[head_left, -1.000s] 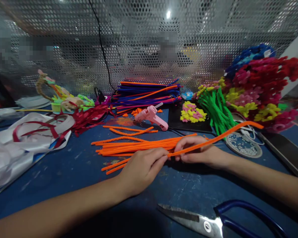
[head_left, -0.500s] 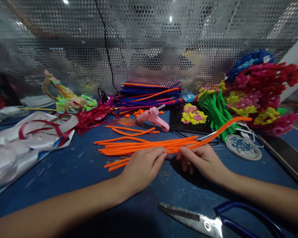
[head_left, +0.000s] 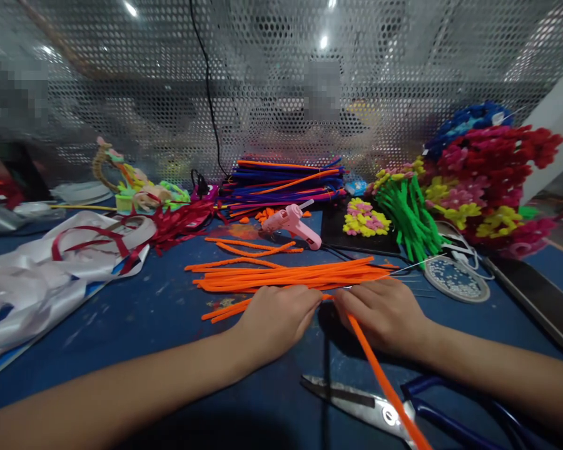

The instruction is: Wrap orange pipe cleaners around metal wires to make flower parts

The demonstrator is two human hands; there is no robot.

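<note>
My left hand is closed near the middle of the table, its fingertips pinching an orange pipe cleaner. Just to its right, my right hand is closed on the same pipe cleaner, and a short stretch shows between the two hands. From my right hand its long end slants down toward me, passing over the scissors. Right behind my hands lies a bundle of orange pipe cleaners. Several twisted orange pieces rest beyond the bundle. What my left fingers cover is hidden.
A pink glue gun lies behind the bundle. White ribbon spreads at left. Green pipe-cleaner stems, a dish of beads and a phone-like dark slab are at right. A perforated metal screen stands behind.
The pipe cleaner's free end has swung from the upper right down toward me. My right hand has turned over, knuckles up. My left hand stays nearly in place.
</note>
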